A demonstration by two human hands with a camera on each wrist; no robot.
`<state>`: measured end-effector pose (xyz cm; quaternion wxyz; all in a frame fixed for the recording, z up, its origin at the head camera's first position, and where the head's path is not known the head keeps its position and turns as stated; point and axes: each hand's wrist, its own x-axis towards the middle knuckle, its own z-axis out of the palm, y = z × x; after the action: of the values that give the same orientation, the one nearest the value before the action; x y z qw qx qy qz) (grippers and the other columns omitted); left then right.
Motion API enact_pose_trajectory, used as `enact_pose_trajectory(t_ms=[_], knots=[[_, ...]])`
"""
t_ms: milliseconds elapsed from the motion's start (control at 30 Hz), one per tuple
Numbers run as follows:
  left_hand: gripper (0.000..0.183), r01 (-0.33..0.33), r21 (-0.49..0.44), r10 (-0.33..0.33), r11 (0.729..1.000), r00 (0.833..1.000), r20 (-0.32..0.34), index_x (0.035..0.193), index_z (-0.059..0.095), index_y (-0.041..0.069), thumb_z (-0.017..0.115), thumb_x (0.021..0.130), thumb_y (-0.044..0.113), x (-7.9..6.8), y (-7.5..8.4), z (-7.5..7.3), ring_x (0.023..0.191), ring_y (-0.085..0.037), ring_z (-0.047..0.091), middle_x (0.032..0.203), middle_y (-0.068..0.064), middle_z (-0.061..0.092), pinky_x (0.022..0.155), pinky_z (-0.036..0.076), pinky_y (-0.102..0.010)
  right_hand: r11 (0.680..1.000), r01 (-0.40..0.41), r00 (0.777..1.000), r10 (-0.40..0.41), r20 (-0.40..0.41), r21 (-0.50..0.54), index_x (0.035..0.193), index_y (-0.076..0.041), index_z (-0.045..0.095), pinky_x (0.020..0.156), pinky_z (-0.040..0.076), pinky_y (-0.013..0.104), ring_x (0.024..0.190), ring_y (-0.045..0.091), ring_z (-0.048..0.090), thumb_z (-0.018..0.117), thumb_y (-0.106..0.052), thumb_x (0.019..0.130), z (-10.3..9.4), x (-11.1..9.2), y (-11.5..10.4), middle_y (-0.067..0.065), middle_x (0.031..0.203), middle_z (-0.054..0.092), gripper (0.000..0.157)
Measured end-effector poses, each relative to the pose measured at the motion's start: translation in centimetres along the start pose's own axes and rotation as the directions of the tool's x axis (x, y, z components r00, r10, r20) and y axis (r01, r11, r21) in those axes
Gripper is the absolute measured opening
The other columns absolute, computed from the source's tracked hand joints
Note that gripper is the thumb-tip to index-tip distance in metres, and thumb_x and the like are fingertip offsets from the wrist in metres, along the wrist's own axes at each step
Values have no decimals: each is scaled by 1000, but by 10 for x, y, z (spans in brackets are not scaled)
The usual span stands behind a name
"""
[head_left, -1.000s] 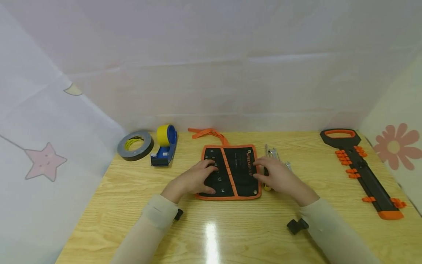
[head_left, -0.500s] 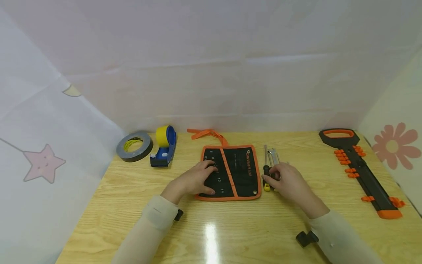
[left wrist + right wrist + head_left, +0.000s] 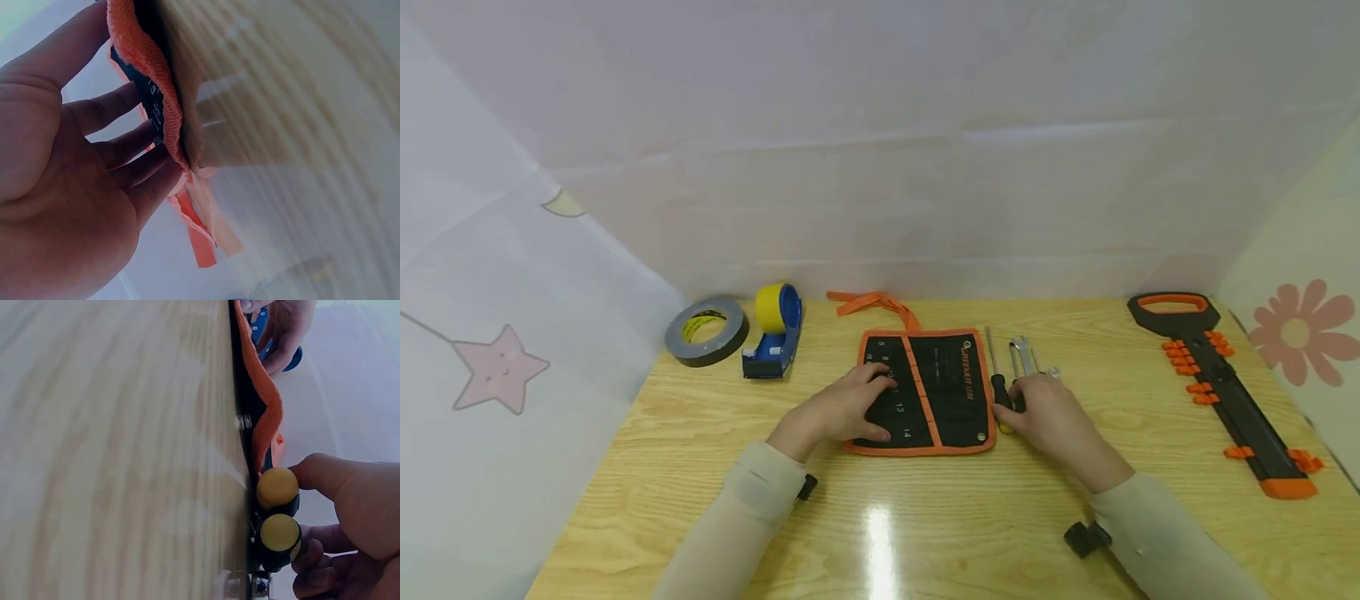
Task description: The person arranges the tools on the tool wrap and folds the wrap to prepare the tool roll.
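Note:
A black tool pouch (image 3: 957, 392) with orange edging lies flat on the wooden table. My left hand (image 3: 842, 408) rests on its numbered left half, fingers spread; the left wrist view shows the straight fingers (image 3: 134, 147) on the cloth by the orange edge. Beside the pouch's right edge are two screwdrivers with black handles and yellow ends, one at the left (image 3: 999, 387) and one beside it (image 3: 279, 534). My right hand (image 3: 1054, 417) holds them by the handles, thumb against the left one and curled fingers at the other. Wrenches (image 3: 1022, 350) lie behind, partly hidden by the hand.
At the back left stand a grey tape roll (image 3: 708, 332) and a blue tape dispenser (image 3: 780, 333) with yellow tape. An orange tie strap (image 3: 880, 302) trails behind the pouch. On the right lies a long black and orange tool (image 3: 1240, 408) with a loop handle. Cloth walls surround the table.
My right hand has gone from the pouch's right edge to the screwdriver handles. The left screwdriver's tip has since swung left, toward the pouch. My left hand has stayed in place.

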<state>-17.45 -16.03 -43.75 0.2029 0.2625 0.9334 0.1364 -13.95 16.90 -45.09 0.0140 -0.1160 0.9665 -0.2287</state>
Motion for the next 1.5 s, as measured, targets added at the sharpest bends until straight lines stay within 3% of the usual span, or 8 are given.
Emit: enact_pose_trajectory(t_ms=[133,233,333,433,533,667,1100,1500], knots=[[80,3,6,-3,1000,1000,3,161,51,15,86,94,41,-1,1,0,165,-37,26,177,-14,29,131,33,-54,1000,-3,1000,3,14,-13,94,2,78,60,47,32,67,16,54,83,-32,96,3,3,-2,10,85,71,35],[80,0,2,0,1000,1000,0,160,51,15,87,94,41,-1,2,-2,165,-37,27,177,-14,29,131,33,-54,1000,7,1000,-7,1,-15,79,-3,74,58,45,32,62,16,52,84,-35,95,5,6,-2,7,76,65,37],[80,-3,4,3,1000,1000,-6,160,51,15,87,93,41,-2,2,-2,165,-37,28,176,-14,30,131,33,-54,1000,8,1000,-8,7,8,60,-13,59,52,35,28,54,12,40,84,-35,96,5,8,-2,-3,60,48,48],[80,-1,5,2,1000,1000,-3,160,51,15,86,94,41,-2,1,-2,165,-36,27,177,-13,30,131,33,-53,998,-35,999,33,43,57,56,-18,44,52,25,26,51,10,29,81,-32,97,3,9,-2,-8,56,30,58],[80,-2,0,2,1000,1000,6,160,50,15,86,94,41,-1,1,-2,165,-37,26,177,-14,29,131,33,-54,992,-100,993,95,64,76,64,-14,56,52,31,26,54,12,38,80,-33,97,-3,7,-1,-5,60,45,46],[85,-1,-4,1,1000,1000,31,162,48,15,87,92,43,-1,2,-3,166,-37,25,178,-14,26,130,34,-54,987,-140,989,135,66,81,92,-2,76,57,45,30,66,17,56,79,-34,96,-13,2,2,9,86,72,33],[88,0,-24,2,1000,998,61,164,44,18,88,91,42,-1,-1,-4,166,-37,22,179,-12,22,129,35,-56,964,-192,981,190,28,183,113,4,74,67,51,35,79,20,65,74,-35,103,-41,-23,17,14,98,75,40],[90,-12,-55,17,998,996,86,166,42,18,87,92,43,-3,-4,-6,168,-38,18,181,-12,17,129,34,-58,980,-64,997,71,-28,188,131,5,73,56,41,27,67,13,51,71,-24,106,-48,-46,29,4,86,70,38]])
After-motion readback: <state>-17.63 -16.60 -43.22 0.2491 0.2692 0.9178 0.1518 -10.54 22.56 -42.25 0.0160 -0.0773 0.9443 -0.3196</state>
